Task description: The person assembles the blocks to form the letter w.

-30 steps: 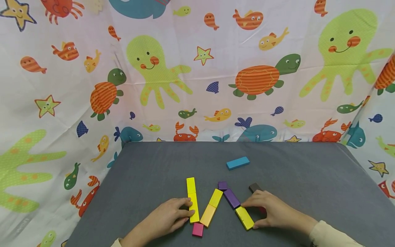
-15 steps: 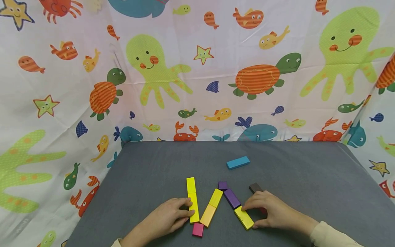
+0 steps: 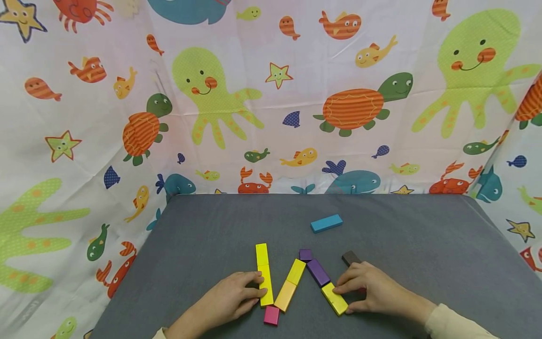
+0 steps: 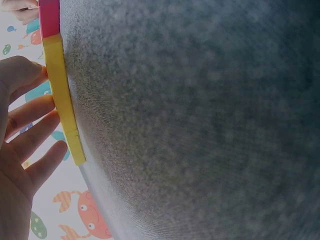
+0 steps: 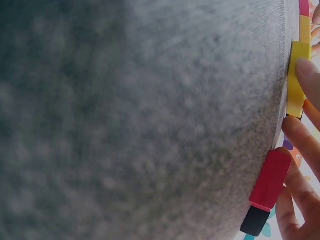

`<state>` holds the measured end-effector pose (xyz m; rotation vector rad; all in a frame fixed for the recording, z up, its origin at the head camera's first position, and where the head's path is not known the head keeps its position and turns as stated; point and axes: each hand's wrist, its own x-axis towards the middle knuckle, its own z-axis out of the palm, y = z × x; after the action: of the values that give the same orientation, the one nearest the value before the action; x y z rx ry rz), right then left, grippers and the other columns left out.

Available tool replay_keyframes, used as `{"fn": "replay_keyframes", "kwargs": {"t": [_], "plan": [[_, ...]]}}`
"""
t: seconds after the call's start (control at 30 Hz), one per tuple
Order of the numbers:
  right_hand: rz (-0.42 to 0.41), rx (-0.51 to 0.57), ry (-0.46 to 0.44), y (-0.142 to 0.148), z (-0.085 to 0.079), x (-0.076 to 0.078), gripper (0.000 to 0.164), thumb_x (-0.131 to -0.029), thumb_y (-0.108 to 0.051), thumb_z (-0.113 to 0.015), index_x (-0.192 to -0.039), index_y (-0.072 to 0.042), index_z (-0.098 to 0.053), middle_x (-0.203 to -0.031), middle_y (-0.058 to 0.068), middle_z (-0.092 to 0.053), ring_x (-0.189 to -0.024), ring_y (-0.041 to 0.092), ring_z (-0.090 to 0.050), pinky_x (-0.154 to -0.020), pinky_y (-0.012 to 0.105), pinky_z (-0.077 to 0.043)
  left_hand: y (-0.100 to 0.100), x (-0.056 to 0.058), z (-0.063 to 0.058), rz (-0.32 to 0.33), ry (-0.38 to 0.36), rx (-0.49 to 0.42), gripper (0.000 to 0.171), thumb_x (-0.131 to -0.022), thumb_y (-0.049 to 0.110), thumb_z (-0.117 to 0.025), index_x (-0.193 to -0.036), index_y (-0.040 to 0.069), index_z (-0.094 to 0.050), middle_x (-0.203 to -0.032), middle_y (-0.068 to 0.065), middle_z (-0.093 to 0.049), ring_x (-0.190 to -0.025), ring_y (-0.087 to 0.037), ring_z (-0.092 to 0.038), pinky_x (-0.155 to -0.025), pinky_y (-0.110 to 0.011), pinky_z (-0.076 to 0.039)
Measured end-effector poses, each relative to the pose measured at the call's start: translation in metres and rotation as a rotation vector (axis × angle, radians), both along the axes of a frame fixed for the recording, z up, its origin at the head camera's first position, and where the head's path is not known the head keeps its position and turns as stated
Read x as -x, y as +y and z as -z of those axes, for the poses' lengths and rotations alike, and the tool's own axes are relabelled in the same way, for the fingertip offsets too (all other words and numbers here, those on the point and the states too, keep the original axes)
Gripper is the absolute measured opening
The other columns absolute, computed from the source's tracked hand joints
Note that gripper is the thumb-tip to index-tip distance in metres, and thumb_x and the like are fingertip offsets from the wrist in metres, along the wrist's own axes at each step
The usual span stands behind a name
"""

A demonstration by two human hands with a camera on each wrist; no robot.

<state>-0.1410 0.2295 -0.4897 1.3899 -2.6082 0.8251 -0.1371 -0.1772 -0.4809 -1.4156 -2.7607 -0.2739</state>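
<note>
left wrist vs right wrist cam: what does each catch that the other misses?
Only left wrist: the end-to-end yellow pair, with the left hand's fingertips along it.

Only right wrist: the red block, the black block at its end, the lone yellow block under the thumb, plus slivers of the purple block and orange block.

Both: the pink block, grey tabletop, printed curtain, and parts of both hands, left hand and right hand.
</note>
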Motion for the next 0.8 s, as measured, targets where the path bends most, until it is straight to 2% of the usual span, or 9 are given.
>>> {"fn": "replay_keyframes", "kwargs": {"t": [0.3,0.57,0.8], "plan": [[0.004,-0.013,0.042,0.0002,-0.0015,-0.0016,0.038,-0.081,-0.045,-0.077,-0.117,-0.033,-0.073,-0.109,-0.017,-0.070,-0.092,-0.002,-0.053,-0.071,0.018,-0.043,0.0003,0.0002,-0.0002,0.000,-0.003,0.008,0.029,-0.095,0.030,-0.065,-0.124,0.032,-0.069,-0.130,0.005,-0.064,-0.118,-0.011,-0.062,-0.098,-0.035,-0.056],[0.008,-0.076,0.001,-0.0017,-0.0011,-0.0032,0.040,-0.085,-0.048,-0.072,-0.124,-0.040,-0.067,-0.113,-0.021,-0.066,-0.100,-0.002,-0.055,-0.078,0.024,-0.045,-0.0014,-0.0004,0.0006,0.002,0.002,-0.003,0.028,-0.095,0.030,-0.065,-0.123,0.032,-0.070,-0.130,0.005,-0.064,-0.117,-0.011,-0.062,-0.098,-0.034,-0.056],[-0.001,-0.058,0.027,-0.0018,-0.0008,-0.0023,0.039,-0.084,-0.046,-0.074,-0.121,-0.038,-0.070,-0.112,-0.020,-0.067,-0.096,-0.004,-0.053,-0.075,0.021,-0.044,-0.0013,0.0001,0.0009,-0.003,-0.021,0.003,0.030,-0.096,0.031,-0.065,-0.125,0.032,-0.068,-0.132,0.005,-0.063,-0.118,-0.011,-0.061,-0.099,-0.035,-0.055]]}}
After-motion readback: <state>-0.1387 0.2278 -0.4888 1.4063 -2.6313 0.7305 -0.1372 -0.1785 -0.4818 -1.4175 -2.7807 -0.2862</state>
